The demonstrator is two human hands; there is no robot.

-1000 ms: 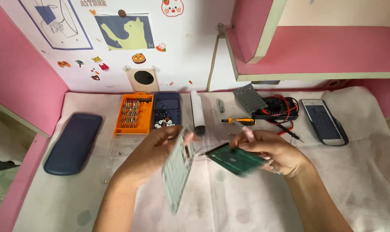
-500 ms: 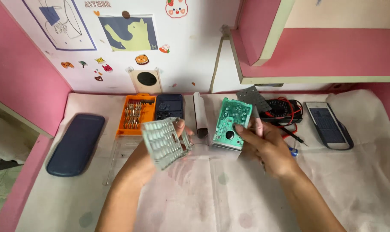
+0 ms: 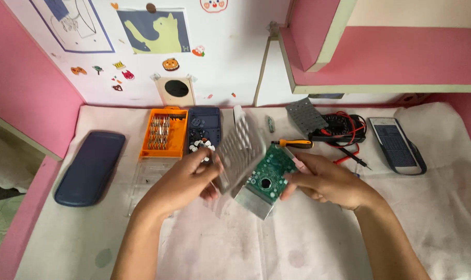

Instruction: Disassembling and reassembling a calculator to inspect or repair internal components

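I'm holding the grey keypad sheet [image 3: 240, 148] in my left hand [image 3: 186, 181], green circuit board [image 3: 269, 173] pinched in right hand [image 3: 323, 181]. Calc's opened up, parts lying separated on desk [image 3: 323, 243]; reassembly prob. not started yet.

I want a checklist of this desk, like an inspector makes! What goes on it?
Surface: white cloth, creased, faintly stained.
Job's things: grey keypad sheet in left hand; green circuit board in right hand.
Clutter: orange screwdriver-bit case, dark blue cover, small screwdriver, grey perforated panel, calculator.
Grippers: both hands grip, raised above the cloth.
Cables: red and black leads, tangled.
Surroundings: pink walls, white board with stickers.
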